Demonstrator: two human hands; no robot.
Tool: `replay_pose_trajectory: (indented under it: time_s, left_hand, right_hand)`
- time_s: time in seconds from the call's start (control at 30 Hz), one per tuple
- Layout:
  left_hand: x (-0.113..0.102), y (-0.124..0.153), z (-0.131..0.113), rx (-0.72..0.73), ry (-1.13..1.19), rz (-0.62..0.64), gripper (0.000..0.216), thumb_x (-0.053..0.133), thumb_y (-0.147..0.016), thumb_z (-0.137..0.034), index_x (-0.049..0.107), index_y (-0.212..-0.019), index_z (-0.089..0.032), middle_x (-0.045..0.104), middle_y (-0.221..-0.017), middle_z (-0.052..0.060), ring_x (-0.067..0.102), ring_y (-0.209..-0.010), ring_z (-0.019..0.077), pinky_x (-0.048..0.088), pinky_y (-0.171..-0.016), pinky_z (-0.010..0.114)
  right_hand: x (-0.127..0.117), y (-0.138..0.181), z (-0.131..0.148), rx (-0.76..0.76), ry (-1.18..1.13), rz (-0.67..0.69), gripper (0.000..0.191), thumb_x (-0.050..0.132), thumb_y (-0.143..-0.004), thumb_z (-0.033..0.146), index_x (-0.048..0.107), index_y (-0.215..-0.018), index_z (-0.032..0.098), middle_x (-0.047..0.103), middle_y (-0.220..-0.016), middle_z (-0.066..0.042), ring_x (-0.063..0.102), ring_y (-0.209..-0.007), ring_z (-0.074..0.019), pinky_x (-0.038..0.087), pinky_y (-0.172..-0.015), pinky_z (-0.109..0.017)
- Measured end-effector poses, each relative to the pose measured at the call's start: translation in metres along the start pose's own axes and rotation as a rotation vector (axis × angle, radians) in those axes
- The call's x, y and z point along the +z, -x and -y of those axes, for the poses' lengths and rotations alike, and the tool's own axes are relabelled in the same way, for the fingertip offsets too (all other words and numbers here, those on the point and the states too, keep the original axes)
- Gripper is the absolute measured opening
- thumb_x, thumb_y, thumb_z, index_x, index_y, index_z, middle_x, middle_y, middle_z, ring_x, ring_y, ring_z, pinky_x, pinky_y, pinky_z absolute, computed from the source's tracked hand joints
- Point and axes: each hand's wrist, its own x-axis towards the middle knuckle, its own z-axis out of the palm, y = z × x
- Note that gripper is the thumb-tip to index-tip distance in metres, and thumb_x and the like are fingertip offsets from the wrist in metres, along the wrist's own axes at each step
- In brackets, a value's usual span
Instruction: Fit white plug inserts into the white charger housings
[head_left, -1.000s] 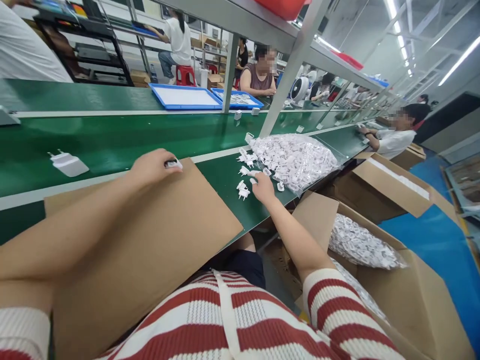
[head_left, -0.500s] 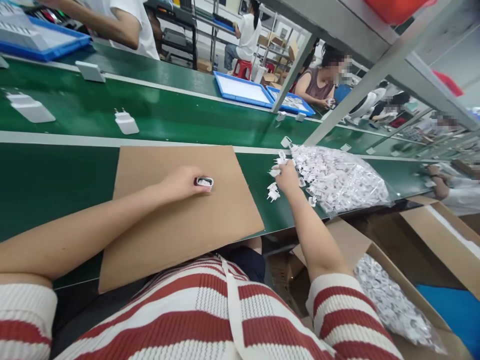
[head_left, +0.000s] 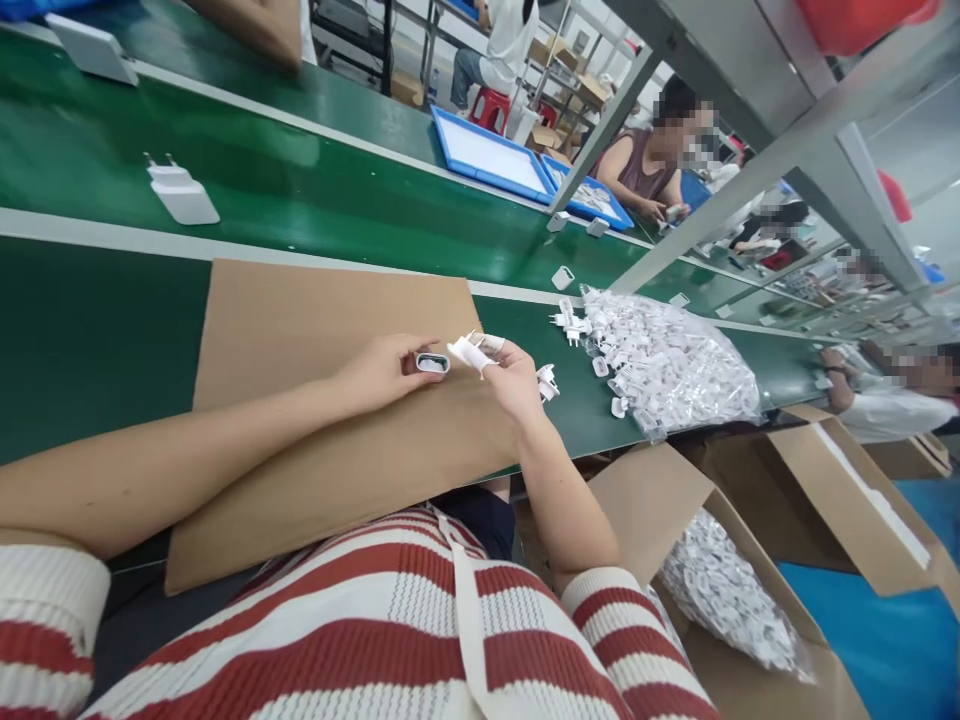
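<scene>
Above a cardboard sheet [head_left: 300, 470], my left hand [head_left: 386, 375] is closed round a white charger housing [head_left: 433, 364], whose open end faces up toward me. My right hand [head_left: 514, 378] pinches a white two-pin plug piece [head_left: 471, 353], its pins pointing up, just right of the housing; the two parts are apart. To the right of that hand lie a few loose plug pieces [head_left: 548, 382]. Farther right, a clear plastic bag [head_left: 675, 365] full of the same white pieces spills onto the green table, with more loose ones [head_left: 571, 322] at its mouth.
Beyond a pale strip runs a green belt [head_left: 300, 190] carrying white chargers [head_left: 184, 195]. Blue trays [head_left: 487, 155] stand on its far side, near a seated co-worker [head_left: 649, 165]. A metal post [head_left: 607, 130] rises there. At lower right, an open carton [head_left: 652, 490] holds another bag of pieces.
My right hand has come left from the loose pile with a plug piece in it, close to my left hand. The belt's chargers have shifted left in view, and the camera has turned slightly.
</scene>
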Motion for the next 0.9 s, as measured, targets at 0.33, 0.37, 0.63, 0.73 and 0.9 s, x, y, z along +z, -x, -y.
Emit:
replay_pose_trajectory:
  time_s: [0.33,0.37,0.63,0.73,0.9]
  left_hand:
    - [0.003,0.004,0.002,-0.048,0.097,0.001,0.077,0.076,-0.08,-0.061,0.062,-0.143,-0.018,0.067,-0.08,0.003,0.058,-0.071,0.0208,0.045,-0.067,0.031]
    - [0.004,0.003,0.003,-0.064,0.106,0.002,0.077,0.077,-0.08,-0.061,0.063,-0.142,-0.018,0.067,-0.081,0.003,0.058,-0.071,0.0209,0.044,-0.067,0.031]
    - [0.005,0.001,0.004,0.005,0.163,0.017,0.066,0.075,-0.084,-0.062,0.068,-0.134,-0.02,0.07,-0.09,0.004,0.056,-0.071,0.0191,0.043,-0.066,0.029]
    - [0.005,0.001,0.005,0.012,0.18,0.025,0.062,0.075,-0.085,-0.058,0.067,-0.134,-0.022,0.069,-0.087,0.003,0.056,-0.071,0.0188,0.043,-0.066,0.028]
    - [0.006,0.002,0.006,0.007,0.164,0.014,0.061,0.075,-0.085,-0.055,0.067,-0.135,-0.022,0.068,-0.085,0.001,0.057,-0.071,0.0188,0.043,-0.066,0.029]
  right_hand:
    - [0.011,0.007,0.007,-0.123,0.048,0.088,0.034,0.084,-0.075,0.045,0.07,-0.097,0.023,0.077,-0.092,-0.004,0.071,-0.081,-0.0183,0.058,-0.076,-0.034]
    - [0.01,0.008,0.008,-0.185,0.104,0.082,0.031,0.08,-0.08,0.045,0.071,-0.1,0.023,0.076,-0.096,-0.004,0.07,-0.082,-0.0181,0.058,-0.077,-0.034]
    - [0.014,0.006,0.011,-0.441,0.609,0.228,0.019,0.067,-0.094,0.037,0.074,-0.11,0.03,0.077,-0.108,-0.003,0.068,-0.098,-0.0231,0.055,-0.094,-0.041]
    - [0.014,0.005,0.012,-0.514,0.751,0.242,0.021,0.06,-0.097,0.026,0.075,-0.112,0.029,0.077,-0.111,-0.004,0.065,-0.101,-0.0257,0.053,-0.094,-0.043]
    - [0.014,0.005,0.012,-0.548,0.889,0.261,0.028,0.054,-0.098,0.021,0.073,-0.117,0.026,0.074,-0.11,-0.007,0.062,-0.1,-0.028,0.052,-0.092,-0.042]
